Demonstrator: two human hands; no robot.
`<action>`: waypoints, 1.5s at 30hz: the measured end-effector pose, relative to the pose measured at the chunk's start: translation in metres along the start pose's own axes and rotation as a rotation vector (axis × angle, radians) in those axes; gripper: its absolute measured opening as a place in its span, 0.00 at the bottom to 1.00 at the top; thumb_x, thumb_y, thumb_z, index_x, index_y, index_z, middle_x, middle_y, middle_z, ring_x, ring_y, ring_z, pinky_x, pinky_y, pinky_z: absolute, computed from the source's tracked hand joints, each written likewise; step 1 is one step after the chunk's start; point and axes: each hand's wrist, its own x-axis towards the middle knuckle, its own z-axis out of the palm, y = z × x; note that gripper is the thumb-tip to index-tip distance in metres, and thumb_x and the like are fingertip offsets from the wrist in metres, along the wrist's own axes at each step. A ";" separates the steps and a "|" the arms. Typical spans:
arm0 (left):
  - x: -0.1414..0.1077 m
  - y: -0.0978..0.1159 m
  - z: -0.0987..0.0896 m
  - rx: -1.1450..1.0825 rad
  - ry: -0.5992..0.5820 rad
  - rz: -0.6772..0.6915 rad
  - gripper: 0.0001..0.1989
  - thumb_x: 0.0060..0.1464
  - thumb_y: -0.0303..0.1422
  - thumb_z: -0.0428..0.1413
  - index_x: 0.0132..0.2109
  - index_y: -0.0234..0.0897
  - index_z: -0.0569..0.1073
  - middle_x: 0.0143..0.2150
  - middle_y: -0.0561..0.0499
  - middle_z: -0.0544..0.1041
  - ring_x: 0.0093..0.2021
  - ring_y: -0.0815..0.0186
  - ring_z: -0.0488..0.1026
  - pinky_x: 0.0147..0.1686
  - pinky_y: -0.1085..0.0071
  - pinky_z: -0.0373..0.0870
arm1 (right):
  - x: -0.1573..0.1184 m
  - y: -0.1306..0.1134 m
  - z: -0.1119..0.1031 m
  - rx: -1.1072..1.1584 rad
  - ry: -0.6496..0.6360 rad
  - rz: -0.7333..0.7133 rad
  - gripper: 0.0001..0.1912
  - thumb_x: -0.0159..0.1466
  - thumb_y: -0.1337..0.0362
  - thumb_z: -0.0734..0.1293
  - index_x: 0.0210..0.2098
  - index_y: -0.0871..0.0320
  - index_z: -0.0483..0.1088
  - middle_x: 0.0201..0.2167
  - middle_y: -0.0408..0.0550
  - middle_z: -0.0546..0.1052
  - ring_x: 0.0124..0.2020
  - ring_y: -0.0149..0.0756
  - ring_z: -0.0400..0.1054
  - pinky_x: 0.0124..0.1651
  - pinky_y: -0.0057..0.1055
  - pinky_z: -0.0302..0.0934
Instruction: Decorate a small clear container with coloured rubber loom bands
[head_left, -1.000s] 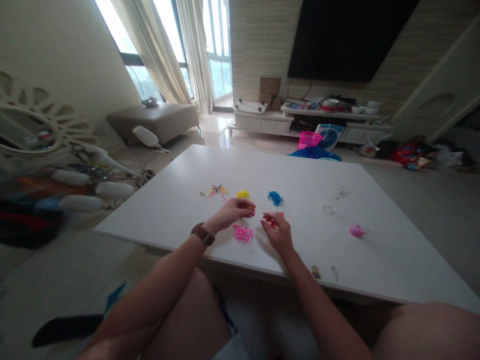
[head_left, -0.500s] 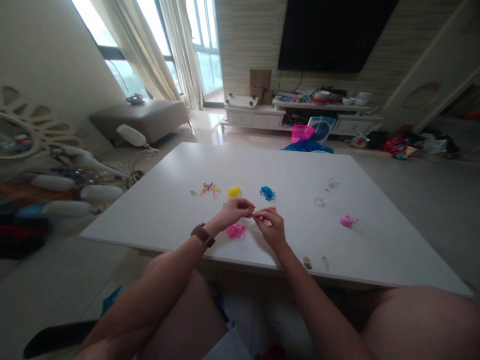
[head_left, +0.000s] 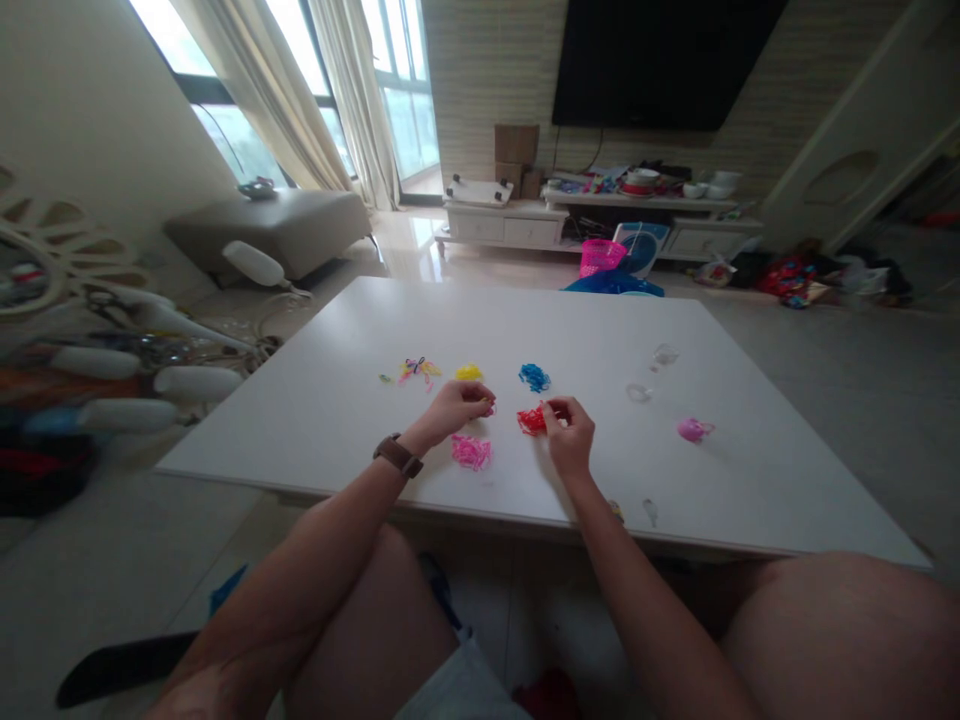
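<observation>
My left hand (head_left: 466,404), with a brown watch on its wrist, is closed in a pinch on a small pinkish piece whose details are too small to tell. It is between the yellow pile (head_left: 469,372) and the pink pile (head_left: 471,453) of small loops. My right hand (head_left: 568,428) has its fingers pressed together at the right edge of the red pile (head_left: 531,420); what is between its fingertips is hidden. Behind the red pile lies a blue pile (head_left: 535,377). Mixed-colour loops (head_left: 417,370) rest to the left of the yellow ones.
On the white table (head_left: 720,480), a pink object (head_left: 694,429) and clear rings (head_left: 639,392) lie to the right. A small clear item (head_left: 650,512) is near the front edge. Beyond the table are a pink basket (head_left: 601,257) and a low cabinet (head_left: 480,226).
My hands have moved apart. The right one has shifted right to the red pile, and the left one slightly left and back, still pinching.
</observation>
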 end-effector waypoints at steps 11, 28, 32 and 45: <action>0.000 0.001 -0.006 0.012 0.008 0.002 0.06 0.45 0.30 0.65 0.33 0.33 0.79 0.30 0.47 0.80 0.30 0.67 0.75 0.30 0.73 0.69 | 0.002 0.019 -0.003 -0.287 0.002 -0.052 0.03 0.59 0.68 0.66 0.29 0.55 0.72 0.30 0.47 0.75 0.36 0.41 0.66 0.41 0.36 0.62; -0.008 0.007 0.006 -0.035 -0.197 -0.009 0.11 0.45 0.34 0.69 0.35 0.32 0.80 0.33 0.45 0.81 0.33 0.66 0.78 0.36 0.71 0.74 | -0.016 -0.005 0.006 -0.047 -0.399 -0.413 0.05 0.67 0.65 0.67 0.39 0.51 0.76 0.36 0.47 0.80 0.43 0.42 0.72 0.48 0.41 0.66; -0.007 0.007 0.001 -0.060 -0.236 -0.056 0.14 0.44 0.36 0.70 0.36 0.31 0.79 0.35 0.42 0.82 0.37 0.61 0.80 0.39 0.69 0.75 | -0.016 -0.007 0.003 -0.047 -0.387 -0.395 0.05 0.67 0.65 0.66 0.37 0.52 0.75 0.34 0.47 0.79 0.40 0.41 0.71 0.46 0.40 0.66; -0.004 0.006 -0.021 -0.107 -0.140 -0.062 0.18 0.42 0.35 0.72 0.38 0.30 0.79 0.36 0.39 0.83 0.38 0.58 0.81 0.40 0.66 0.76 | -0.019 -0.014 0.006 -0.139 -0.789 -0.579 0.08 0.67 0.67 0.65 0.34 0.53 0.76 0.33 0.47 0.80 0.38 0.39 0.71 0.43 0.36 0.66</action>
